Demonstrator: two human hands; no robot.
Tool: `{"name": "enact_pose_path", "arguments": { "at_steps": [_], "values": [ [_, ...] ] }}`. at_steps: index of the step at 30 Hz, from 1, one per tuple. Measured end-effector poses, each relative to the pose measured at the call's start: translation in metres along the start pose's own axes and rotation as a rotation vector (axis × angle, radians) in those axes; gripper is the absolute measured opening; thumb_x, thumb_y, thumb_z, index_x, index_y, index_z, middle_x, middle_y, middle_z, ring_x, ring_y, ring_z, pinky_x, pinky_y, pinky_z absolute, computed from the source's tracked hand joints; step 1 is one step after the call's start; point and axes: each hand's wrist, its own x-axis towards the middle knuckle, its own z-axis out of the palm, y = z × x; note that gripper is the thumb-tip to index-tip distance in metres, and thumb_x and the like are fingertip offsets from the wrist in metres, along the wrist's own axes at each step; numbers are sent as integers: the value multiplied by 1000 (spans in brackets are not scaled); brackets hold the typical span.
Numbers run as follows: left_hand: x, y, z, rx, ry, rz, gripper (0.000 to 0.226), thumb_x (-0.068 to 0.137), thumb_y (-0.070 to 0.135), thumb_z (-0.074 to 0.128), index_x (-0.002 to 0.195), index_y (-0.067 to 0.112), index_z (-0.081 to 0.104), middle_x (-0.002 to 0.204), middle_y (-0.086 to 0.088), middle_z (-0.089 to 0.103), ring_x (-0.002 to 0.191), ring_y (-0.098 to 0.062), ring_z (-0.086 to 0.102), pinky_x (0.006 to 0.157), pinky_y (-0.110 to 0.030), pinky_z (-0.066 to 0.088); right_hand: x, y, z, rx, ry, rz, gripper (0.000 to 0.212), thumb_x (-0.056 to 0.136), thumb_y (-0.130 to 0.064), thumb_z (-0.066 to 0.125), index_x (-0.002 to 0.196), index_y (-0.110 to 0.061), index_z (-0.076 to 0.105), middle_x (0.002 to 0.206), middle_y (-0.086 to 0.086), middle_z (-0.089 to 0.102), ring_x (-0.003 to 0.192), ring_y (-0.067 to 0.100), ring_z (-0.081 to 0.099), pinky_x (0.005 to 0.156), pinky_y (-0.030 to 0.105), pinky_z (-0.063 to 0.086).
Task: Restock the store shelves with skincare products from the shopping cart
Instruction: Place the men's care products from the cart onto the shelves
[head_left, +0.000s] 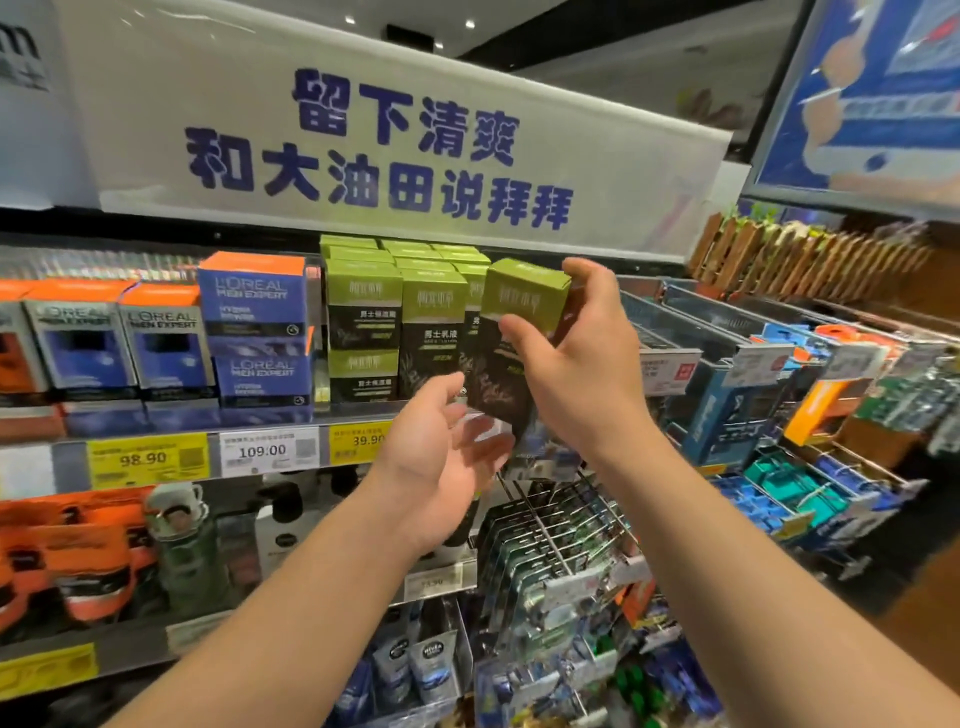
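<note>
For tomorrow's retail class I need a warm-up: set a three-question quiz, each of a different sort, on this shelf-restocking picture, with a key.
1. True or false: the right hand grips the green-and-black box.
2. Multiple choice: the left hand is A) gripping a box, B) open below the held box, C) resting on a price tag.
3. Fill in: the white price tag under the blue L'Oreal boxes reads ____.

Key: 1 true; 2 B; 3 109.00
</note>
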Motion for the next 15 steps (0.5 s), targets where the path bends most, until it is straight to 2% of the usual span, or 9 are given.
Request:
{"name": "enact_pose_path", "arguments": {
  "at_steps": [3,6,10,12,15],
  "values": [
    [7,3,1,-58,-48,-60,43,102,33,53,129,0,59,115,-18,60,104,-32,57,89,-42,52,9,4,12,-14,74,4,66,91,-28,78,145,-20,40,128,-4,59,120,18,58,104,42,51],
    [15,6,0,-64,-95,-90,40,101,33,52,127,5,62,115,-16,59,96,-31,60,81,-41,53,18,10,24,-18,105,49,69,92,-24,77,148,-19,37,131,-1,59,123,20,57,105,44,50],
    [23,7,-4,-7,-127,-87,42,102,35,49,129,8,65,120,-15,65,101,-31,64,96,-49,52,21,18,35,-19,95,102,69,93,-20,74,151,-19,36,133,-1,59,125,18,57,106,43,51],
    [26,8,-6,-4,-139,-66,42,102,34,49,130,8,66,131,-21,67,105,-31,64,105,-50,51,23,20,38,-10,83,127,67,94,-19,73,151,-21,37,133,-3,60,124,16,57,106,42,51],
    [29,10,-8,9,-156,-64,43,101,35,49,132,10,66,139,-19,63,110,-31,64,107,-51,50,26,20,39,40,68,162,66,95,-19,73,150,-24,38,130,-7,62,119,12,61,104,39,54]
  ]
}}
